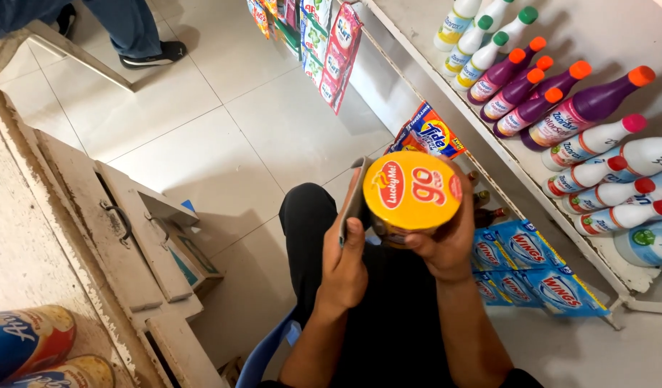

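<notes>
My right hand [446, 241] grips a round noodle cup [411, 190] with a yellow and red lid, held up in front of me above my lap. My left hand [343, 267] holds a dark phone [356, 197] upright, its edge right beside the cup's left side. Both forearms rise from the bottom of the view over my black trousers. I sit on a blue chair [266, 356].
A white shelf [625, 276] on the right carries rows of purple and white bottles [561, 115]. Blue detergent packs [539, 269] lie below it. A worn wooden counter with a drawer [122, 223] stands at left, cans [29, 338] on it. Another person's legs [137, 32] are at top left.
</notes>
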